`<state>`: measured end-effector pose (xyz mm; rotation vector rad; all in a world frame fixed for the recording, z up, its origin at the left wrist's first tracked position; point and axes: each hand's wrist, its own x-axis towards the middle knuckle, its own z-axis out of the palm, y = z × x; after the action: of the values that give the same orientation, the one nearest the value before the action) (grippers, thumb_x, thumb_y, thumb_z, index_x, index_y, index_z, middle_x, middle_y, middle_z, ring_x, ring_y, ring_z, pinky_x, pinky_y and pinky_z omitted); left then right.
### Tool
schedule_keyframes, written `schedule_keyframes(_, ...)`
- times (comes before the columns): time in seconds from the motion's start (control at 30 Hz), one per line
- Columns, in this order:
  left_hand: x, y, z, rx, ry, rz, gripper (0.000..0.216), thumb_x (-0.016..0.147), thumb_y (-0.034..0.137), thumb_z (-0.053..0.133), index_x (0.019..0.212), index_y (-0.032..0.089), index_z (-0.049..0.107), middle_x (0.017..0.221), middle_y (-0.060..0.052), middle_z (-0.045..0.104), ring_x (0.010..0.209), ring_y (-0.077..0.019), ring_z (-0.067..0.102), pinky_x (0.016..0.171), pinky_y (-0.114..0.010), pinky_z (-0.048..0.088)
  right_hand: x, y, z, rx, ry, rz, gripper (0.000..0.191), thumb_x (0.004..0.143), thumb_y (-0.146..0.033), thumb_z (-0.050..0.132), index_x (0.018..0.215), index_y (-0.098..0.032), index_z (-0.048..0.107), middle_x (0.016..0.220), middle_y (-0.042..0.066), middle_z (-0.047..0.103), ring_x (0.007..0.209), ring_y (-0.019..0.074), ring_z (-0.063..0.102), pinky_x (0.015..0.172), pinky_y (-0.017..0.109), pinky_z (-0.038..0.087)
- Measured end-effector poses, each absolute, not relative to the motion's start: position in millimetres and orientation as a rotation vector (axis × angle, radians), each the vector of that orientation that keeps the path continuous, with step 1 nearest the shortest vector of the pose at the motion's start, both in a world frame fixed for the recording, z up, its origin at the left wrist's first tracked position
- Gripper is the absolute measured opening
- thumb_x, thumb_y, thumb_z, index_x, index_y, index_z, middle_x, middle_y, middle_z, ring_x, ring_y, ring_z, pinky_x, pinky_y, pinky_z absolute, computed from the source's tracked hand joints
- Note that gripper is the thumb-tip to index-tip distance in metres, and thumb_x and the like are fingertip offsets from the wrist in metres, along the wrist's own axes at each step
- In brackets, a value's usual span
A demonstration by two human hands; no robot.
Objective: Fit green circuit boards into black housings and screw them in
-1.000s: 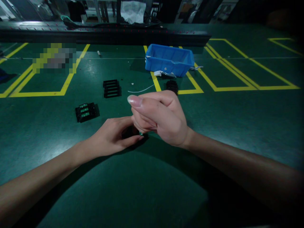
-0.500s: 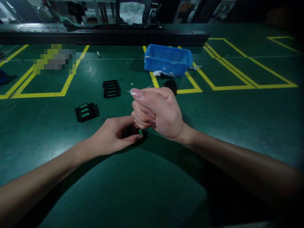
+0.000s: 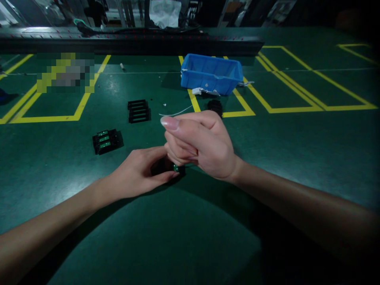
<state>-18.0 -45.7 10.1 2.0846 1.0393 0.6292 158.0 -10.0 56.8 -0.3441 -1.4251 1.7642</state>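
My left hand [image 3: 139, 170] is curled round a black part on the green table. A bit of green circuit board [image 3: 175, 168] shows by its thumb tip; the rest is hidden by my fingers. My right hand [image 3: 202, 142] is closed in a fist right over that part, thumb on top. What it grips, if anything, is hidden. Farther left lies a black holder [image 3: 106, 141] carrying three green circuit boards. Behind my hands sits a slotted black frame [image 3: 138, 111], with a thin white strand [image 3: 175, 114] beside it.
A blue plastic bin [image 3: 211, 75] with torn white scraps at its rim stands beyond my hands. A dark part [image 3: 215, 107] lies in front of it. Yellow tape lines mark the table [image 3: 184, 237]. A long black rail [image 3: 130, 45] runs along the back.
Both hands keep their grip and stay almost in place. The view has shifted slightly, and more of the white strand shows above my right thumb.
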Motion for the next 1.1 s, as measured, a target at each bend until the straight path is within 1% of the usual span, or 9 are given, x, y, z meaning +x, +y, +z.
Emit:
schedule_keyframes(0.27, -17, -47, 12, 2.092, 1.11, 0.587, 0.026, 0.091, 0.04, 0.064, 0.102, 0.017, 0.064, 0.087, -0.002, 0.068, 0.07, -0.0133, 0.06, 0.062, -0.024, 0.046, 155, -7, 51, -0.277, -1.265, 1.845, 0.045, 0.095, -0.026, 0.061, 0.053, -0.018, 0.045, 0.047, -0.006, 0.035, 0.041, 0.0071, 0.029, 0.041, 0.025, 0.022)
schedule_keyframes(0.37, -17, -47, 12, 2.086, 1.138, 0.565, 0.027, 0.091, 0.04, 0.065, 0.104, 0.016, 0.064, 0.086, -0.001, 0.067, 0.069, -0.0121, 0.058, 0.061, -0.023, 0.044, 156, -4, 48, -0.237, -1.243, 1.854, 0.046, 0.096, -0.024, 0.058, 0.053, -0.018, 0.043, 0.046, -0.007, 0.034, 0.039, 0.006, 0.028, 0.04, 0.023, 0.022)
schedule_keyframes(0.47, -17, -48, 12, 2.078, 1.137, 0.57, 0.027, 0.091, 0.039, 0.065, 0.107, 0.016, 0.064, 0.09, -0.002, 0.068, 0.073, -0.0131, 0.06, 0.065, -0.024, 0.046, 157, -3, 47, -0.23, -1.243, 1.864, 0.047, 0.096, -0.021, 0.057, 0.052, -0.018, 0.042, 0.046, -0.007, 0.034, 0.038, 0.006, 0.028, 0.04, 0.023, 0.023)
schedule_keyframes(0.53, -17, -47, 13, 2.091, 1.112, 0.57, 0.025, 0.092, 0.038, 0.064, 0.105, 0.017, 0.064, 0.092, -0.002, 0.069, 0.075, -0.014, 0.061, 0.067, -0.025, 0.047, 158, -4, 48, -0.242, -1.26, 1.857, 0.046, 0.097, -0.021, 0.057, 0.053, -0.018, 0.043, 0.047, -0.006, 0.035, 0.04, 0.0066, 0.029, 0.041, 0.025, 0.023)
schedule_keyframes(0.73, -18, -46, 12, 2.094, 1.054, 0.611, 0.021, 0.092, 0.036, 0.063, 0.1, 0.017, 0.065, 0.089, -0.004, 0.07, 0.074, -0.0152, 0.063, 0.067, -0.025, 0.049, 159, -11, 59, -0.32, -1.352, 1.791, 0.043, 0.096, -0.021, 0.057, 0.054, -0.018, 0.046, 0.048, -0.005, 0.035, 0.043, 0.0079, 0.031, 0.044, 0.027, 0.026)
schedule_keyframes(0.8, -18, -46, 12, 2.086, 1.051, 0.603, 0.02, 0.091, 0.036, 0.063, 0.101, 0.018, 0.066, 0.089, -0.003, 0.07, 0.073, -0.0152, 0.063, 0.066, -0.026, 0.05, 159, -12, 63, -0.342, -1.375, 1.767, 0.044, 0.094, -0.023, 0.06, 0.053, -0.019, 0.044, 0.048, -0.005, 0.034, 0.043, 0.0077, 0.03, 0.044, 0.027, 0.027)
schedule_keyframes(0.87, -18, -46, 12, 2.084, 1.053, 0.596, 0.02, 0.091, 0.035, 0.063, 0.102, 0.018, 0.066, 0.089, -0.003, 0.07, 0.072, -0.0151, 0.063, 0.067, -0.026, 0.05, 158, -13, 65, -0.362, -1.399, 1.764, 0.047, 0.09, -0.031, 0.065, 0.051, -0.02, 0.042, 0.047, -0.006, 0.033, 0.042, 0.0073, 0.029, 0.043, 0.027, 0.028)
schedule_keyframes(0.93, -17, -46, 12, 2.081, 1.054, 0.601, 0.02, 0.092, 0.035, 0.063, 0.102, 0.019, 0.066, 0.089, -0.003, 0.07, 0.073, -0.0152, 0.063, 0.067, -0.027, 0.051, 158, -13, 64, -0.391, -1.418, 1.772, 0.05, 0.09, -0.039, 0.065, 0.05, -0.02, 0.04, 0.047, -0.006, 0.031, 0.043, 0.0069, 0.029, 0.043, 0.026, 0.03)
schedule_keyframes(1.1, -17, -47, 11, 2.054, 1.045, 0.612, 0.021, 0.091, 0.035, 0.064, 0.106, 0.019, 0.067, 0.09, -0.002, 0.069, 0.075, -0.0156, 0.063, 0.068, -0.026, 0.05, 156, -11, 57, -0.341, -1.408, 1.785, 0.049, 0.093, -0.039, 0.06, 0.053, -0.02, 0.041, 0.049, -0.006, 0.031, 0.043, 0.0065, 0.029, 0.042, 0.027, 0.028)
